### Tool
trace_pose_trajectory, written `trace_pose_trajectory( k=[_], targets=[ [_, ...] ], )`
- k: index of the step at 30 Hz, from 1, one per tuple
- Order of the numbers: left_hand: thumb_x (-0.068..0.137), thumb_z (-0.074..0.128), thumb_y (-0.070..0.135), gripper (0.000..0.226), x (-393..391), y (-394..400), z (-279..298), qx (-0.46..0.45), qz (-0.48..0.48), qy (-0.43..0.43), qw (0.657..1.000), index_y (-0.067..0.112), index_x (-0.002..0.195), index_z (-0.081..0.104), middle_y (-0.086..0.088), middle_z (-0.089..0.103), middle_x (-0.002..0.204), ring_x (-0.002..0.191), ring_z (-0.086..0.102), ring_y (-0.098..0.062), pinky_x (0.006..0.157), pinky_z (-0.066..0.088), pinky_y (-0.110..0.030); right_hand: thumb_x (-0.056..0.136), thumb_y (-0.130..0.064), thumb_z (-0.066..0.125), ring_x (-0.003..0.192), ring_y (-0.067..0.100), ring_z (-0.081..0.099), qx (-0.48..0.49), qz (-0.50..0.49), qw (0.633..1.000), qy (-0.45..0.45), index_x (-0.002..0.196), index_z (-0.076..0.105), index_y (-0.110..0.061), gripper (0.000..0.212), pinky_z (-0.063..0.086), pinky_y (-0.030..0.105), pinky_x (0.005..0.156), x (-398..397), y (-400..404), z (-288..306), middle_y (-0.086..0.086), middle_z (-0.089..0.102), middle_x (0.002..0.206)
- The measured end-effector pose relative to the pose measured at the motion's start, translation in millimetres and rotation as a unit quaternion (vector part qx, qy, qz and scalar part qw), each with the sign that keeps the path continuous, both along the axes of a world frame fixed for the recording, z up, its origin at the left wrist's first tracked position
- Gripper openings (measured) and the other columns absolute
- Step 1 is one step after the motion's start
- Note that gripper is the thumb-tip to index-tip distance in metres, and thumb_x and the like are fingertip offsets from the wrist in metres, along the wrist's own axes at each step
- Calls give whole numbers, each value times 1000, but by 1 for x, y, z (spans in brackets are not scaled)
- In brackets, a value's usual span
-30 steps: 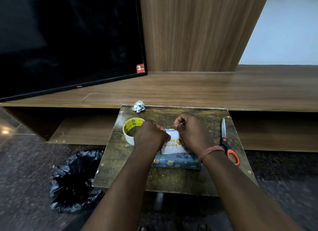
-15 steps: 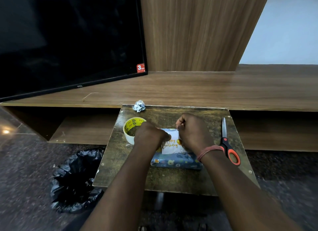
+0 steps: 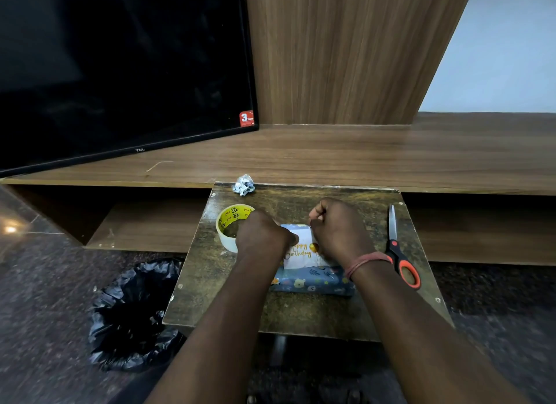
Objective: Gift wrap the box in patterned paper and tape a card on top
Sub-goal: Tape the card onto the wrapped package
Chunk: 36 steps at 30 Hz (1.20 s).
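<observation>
The box, wrapped in blue paper with small animal prints, lies on the small dark table. A white "Happy Birthday" card rests on top of it. My left hand is curled over the card's left side, thumb on the card. My right hand is curled over the card's right side, its fingertips pinched at the far edge. A thin clear tape strip, barely visible, seems to run between the two hands along that edge. My hands hide much of the card.
A yellow-cored tape roll stands left of the box, partly behind my left hand. Orange-handled scissors lie at the right. A crumpled paper ball sits at the far edge. A black bin bag is on the floor at the left; a TV is behind.
Both hands have come down a little onto the card's far edge, and my left hand has slid slightly right. The box, roll and scissors have not moved.
</observation>
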<state>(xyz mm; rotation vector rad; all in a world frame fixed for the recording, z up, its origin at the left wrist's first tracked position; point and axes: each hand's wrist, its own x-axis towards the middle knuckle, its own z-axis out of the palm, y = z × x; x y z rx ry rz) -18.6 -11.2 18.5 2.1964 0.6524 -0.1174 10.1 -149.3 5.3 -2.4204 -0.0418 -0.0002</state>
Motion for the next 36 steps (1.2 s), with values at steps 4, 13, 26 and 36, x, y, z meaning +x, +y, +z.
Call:
trace_pose_trajectory(
  k=[4, 13, 26, 36],
  targets=[
    [70, 93, 24, 52, -2, -2, -3, 12, 1, -15, 1000, 5, 108, 64, -15, 72, 103, 102, 68, -33, 85, 57, -41, 89, -21, 70, 90, 28, 68, -7, -14, 1000, 7, 115, 61, -18, 27, 58, 43, 81, 5, -2, -1, 6, 67, 106],
    [83, 85, 30, 47, 1, 2, -12, 17, 15, 3, 1000, 8, 117, 61, -12, 70, 114, 109, 65, -33, 89, 51, -38, 79, -28, 77, 62, 16, 71, 92, -82, 990, 72, 73, 71, -22, 11, 62, 38, 71, 9, -4, 4, -5, 72, 63],
    [84, 79, 25, 24, -6, 8, -12, 19, -15, -3, 1000, 18, 96, 60, -8, 73, 101, 98, 69, -30, 91, 56, -44, 92, -13, 62, 80, 15, 70, -27, 0, 1000, -5, 64, 62, -25, 30, 51, 24, 70, -2, -1, -3, -5, 76, 89],
    [81, 83, 27, 30, -8, 10, -10, 29, -29, 4, 999, 15, 100, 63, -8, 73, 105, 102, 68, -29, 91, 55, -41, 99, -31, 61, 104, 31, 56, -117, 73, 990, -1, 89, 74, -9, 28, 48, 35, 91, 0, 0, -7, 11, 68, 100]
  ],
)
